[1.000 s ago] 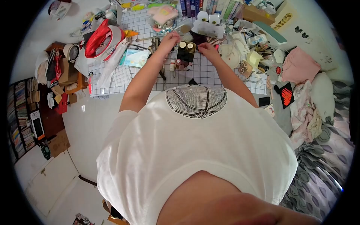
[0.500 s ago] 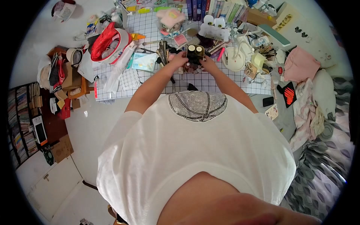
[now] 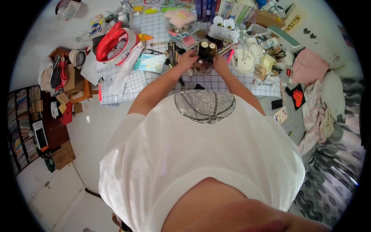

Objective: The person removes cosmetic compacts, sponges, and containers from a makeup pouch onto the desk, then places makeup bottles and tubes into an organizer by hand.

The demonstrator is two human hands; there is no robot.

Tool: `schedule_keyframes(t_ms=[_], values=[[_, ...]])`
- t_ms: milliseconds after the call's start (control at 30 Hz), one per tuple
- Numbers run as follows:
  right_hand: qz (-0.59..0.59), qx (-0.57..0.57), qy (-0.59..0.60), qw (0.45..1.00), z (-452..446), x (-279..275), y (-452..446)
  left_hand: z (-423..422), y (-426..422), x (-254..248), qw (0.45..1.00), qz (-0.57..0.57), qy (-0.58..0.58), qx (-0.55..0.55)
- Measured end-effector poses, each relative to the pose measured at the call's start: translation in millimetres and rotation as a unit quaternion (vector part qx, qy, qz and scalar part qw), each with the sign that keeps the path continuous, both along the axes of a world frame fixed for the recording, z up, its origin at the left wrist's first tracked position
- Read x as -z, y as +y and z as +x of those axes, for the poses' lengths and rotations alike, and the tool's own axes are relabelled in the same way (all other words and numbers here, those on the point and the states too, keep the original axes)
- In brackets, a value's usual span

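Note:
A dark open container (image 3: 202, 58) stands on the gridded tabletop (image 3: 158, 84) and holds two bottles with pale round caps (image 3: 204, 45) and some small pinkish bottles (image 3: 203, 66). My left hand (image 3: 188, 58) is at its left side, with the fingertips against the rim. At the right side is my right hand (image 3: 220, 62), its fingers touching the container's edge. The fingers of both hands are small and partly hidden, so how firmly they grip is hard to tell. Brushes (image 3: 171, 52) and a pink compact (image 3: 189, 41) lie left of the container.
A red and white bag (image 3: 116, 44) and a blue-white packet (image 3: 151, 63) are on the left. A white round dish (image 3: 243, 60), a pink tube (image 3: 230, 55) and brushes (image 3: 276, 53) are on the right. Books (image 3: 226, 11) stand behind. A phone (image 3: 276, 104) lies at lower right.
Both hands have come closer in against the container. The small bottles that stood in front of it now appear within its outline. The whole view has shifted slightly.

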State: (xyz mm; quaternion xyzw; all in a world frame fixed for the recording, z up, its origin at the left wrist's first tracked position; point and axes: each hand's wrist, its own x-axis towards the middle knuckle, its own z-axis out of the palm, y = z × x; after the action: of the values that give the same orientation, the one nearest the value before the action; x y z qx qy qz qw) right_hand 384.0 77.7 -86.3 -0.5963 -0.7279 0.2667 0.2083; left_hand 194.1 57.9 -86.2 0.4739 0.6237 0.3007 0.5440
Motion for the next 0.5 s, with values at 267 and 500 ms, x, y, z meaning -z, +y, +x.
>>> schedule_keyframes(t_ms=[267,500], values=[[0.004,-0.05,0.003,0.999,-46,-60,15,-45,1,-37,0.974,-0.112,-0.197,-0.011],[-0.269,-0.027,0.359,0.893,-112,-41,20,-111,5,-64,0.971,-0.07,-0.219,-0.069]])
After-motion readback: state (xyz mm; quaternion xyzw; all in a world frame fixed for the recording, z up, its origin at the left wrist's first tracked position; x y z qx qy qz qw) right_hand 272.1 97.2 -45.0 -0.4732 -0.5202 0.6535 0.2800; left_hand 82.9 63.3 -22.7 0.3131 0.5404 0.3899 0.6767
